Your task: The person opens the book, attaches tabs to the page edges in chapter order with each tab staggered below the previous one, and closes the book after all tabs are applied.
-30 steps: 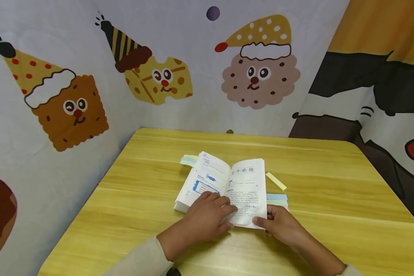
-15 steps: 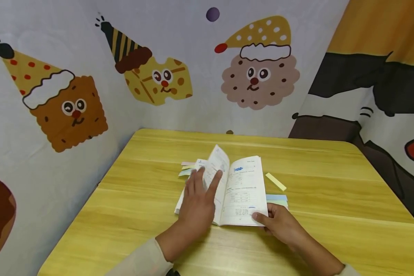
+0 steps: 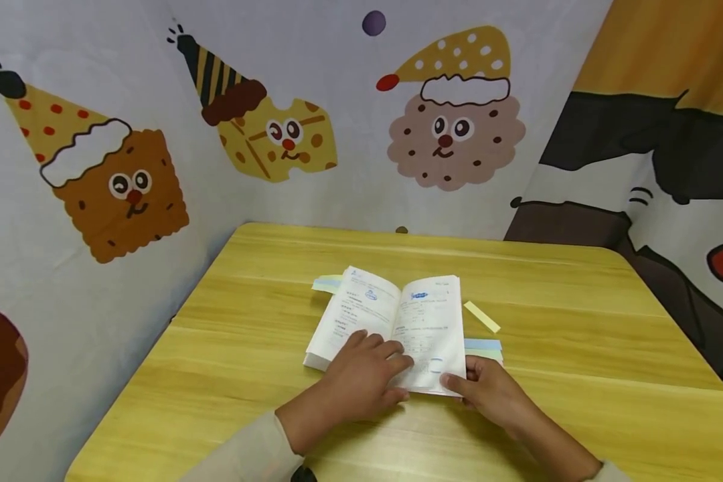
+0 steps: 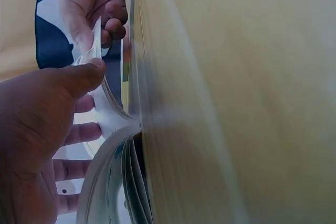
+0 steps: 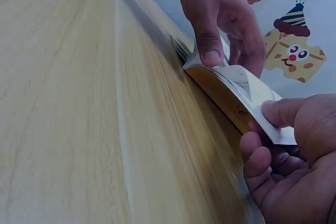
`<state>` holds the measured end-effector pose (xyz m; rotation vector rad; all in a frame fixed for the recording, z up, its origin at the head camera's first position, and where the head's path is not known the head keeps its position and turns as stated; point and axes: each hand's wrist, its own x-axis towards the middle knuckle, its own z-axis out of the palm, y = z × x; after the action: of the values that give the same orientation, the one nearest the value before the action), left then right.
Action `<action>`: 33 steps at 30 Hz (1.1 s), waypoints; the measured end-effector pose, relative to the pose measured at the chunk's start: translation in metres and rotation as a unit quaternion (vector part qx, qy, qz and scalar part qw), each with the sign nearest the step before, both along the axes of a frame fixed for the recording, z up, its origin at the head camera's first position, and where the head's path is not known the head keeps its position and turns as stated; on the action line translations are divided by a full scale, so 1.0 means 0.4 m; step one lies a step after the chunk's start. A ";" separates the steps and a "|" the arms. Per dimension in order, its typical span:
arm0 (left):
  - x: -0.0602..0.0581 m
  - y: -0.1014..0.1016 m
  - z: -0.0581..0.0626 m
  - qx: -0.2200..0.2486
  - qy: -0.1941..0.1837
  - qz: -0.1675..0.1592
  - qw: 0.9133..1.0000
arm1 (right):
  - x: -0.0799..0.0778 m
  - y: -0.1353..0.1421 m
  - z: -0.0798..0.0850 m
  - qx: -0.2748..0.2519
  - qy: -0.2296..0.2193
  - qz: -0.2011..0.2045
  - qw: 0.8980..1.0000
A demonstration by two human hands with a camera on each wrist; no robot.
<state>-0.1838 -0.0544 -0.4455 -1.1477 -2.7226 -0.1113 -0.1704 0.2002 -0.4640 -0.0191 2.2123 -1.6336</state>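
An open book (image 3: 424, 314) with printed pages and blue marks lies in front of me in the head view. My left hand (image 3: 364, 375) reaches over its lower middle, fingers resting across the pages and thumb at the bottom edge. In the left wrist view, the left thumb (image 4: 86, 77) is right at the page edges. My right hand (image 3: 497, 391) pinches the lower right corner of the book, thumb on top of the page and fingers underneath. The right wrist view shows the right hand (image 5: 294, 156) holding that corner of pages raised.
Blue and green paper strips (image 3: 483, 350) stick out past the book's right side, and more pale strips (image 3: 327, 284) at its upper left. One yellow strip (image 3: 482, 316) lies right of the book on the wooden table (image 3: 578, 321). A cartoon-printed cloth (image 3: 361, 207) hangs behind.
My left hand swept a page over to the left, then came back down to the book's lower middle. Different pages show now. The right hand has stayed at the corner.
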 end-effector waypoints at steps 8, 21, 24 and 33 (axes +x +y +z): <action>0.000 0.000 0.001 0.076 -0.004 0.055 0.996 | -0.002 -0.014 0.003 -0.008 0.012 -0.018 1.000; -0.004 -0.017 0.024 0.017 0.074 0.090 0.993 | -0.003 -0.009 0.014 -0.012 -0.007 -0.014 1.000; 0.004 -0.003 0.017 0.025 0.026 0.045 0.998 | -0.002 -0.008 0.013 -0.005 0.000 -0.011 1.000; 0.003 0.007 0.008 0.061 -0.008 0.053 0.997 | -0.006 -0.026 0.004 0.009 0.014 -0.031 0.999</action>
<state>-0.1828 -0.0517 -0.4425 -0.9730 -2.7419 -0.2684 -0.1729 0.1900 -0.4624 0.0318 2.2704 -1.6547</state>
